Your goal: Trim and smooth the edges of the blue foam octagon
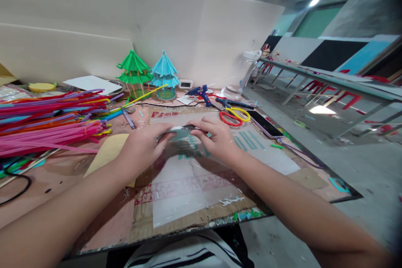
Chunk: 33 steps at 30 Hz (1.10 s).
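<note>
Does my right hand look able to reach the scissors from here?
Probably yes: the scissors lie just beyond your right hand, nothing visibly between, though it seems to be gripping a small dark object.

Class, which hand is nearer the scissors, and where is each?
Right. The right hand is in front and just left of the scissors; the left hand is farther to their left.

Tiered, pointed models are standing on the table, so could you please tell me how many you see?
2: a green model towards the back of the table, and a light-blue model just right of it.
</note>
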Each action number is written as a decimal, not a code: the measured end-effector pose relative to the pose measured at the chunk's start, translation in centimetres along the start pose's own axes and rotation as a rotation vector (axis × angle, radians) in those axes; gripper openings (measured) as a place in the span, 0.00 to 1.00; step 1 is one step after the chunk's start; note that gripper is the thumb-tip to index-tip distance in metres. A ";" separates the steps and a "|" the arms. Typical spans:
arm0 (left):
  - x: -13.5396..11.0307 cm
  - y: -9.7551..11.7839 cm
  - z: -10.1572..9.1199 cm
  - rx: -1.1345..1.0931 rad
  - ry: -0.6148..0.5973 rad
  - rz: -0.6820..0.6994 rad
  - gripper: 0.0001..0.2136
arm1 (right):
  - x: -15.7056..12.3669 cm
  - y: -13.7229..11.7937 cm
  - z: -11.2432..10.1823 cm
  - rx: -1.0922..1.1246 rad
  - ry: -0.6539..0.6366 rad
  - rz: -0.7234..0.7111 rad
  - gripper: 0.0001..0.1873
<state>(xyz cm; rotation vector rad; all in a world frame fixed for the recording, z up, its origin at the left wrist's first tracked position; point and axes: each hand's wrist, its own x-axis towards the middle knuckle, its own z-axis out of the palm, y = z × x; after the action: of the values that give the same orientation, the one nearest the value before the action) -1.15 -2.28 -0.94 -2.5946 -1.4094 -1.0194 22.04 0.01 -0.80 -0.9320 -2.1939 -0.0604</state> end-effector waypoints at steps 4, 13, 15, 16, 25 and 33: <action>-0.1 0.1 0.0 0.006 -0.023 -0.006 0.13 | 0.0 0.1 0.1 -0.003 0.011 -0.015 0.16; 0.3 -0.2 0.1 -0.043 0.018 -0.005 0.10 | 0.0 0.2 0.2 0.083 0.028 0.030 0.15; 0.3 -0.3 0.2 -0.059 0.030 0.001 0.10 | 0.0 0.1 0.2 0.081 0.023 0.039 0.15; 0.2 -0.3 0.2 -0.065 0.033 0.004 0.10 | 0.0 0.0 0.2 0.076 0.017 0.046 0.15; 0.2 0.2 0.0 -0.111 -0.044 -0.041 0.11 | 0.0 0.0 0.2 0.023 -0.001 -0.002 0.14; 0.2 0.2 0.0 -0.166 -0.085 -0.074 0.10 | 0.1 0.8 0.1 -0.040 0.023 -0.117 0.14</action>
<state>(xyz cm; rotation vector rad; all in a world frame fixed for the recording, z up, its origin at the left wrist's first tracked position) -0.98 -2.28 -0.78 -2.7521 -1.5115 -1.0912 22.40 0.66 -0.99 -0.8201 -2.2312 -0.1708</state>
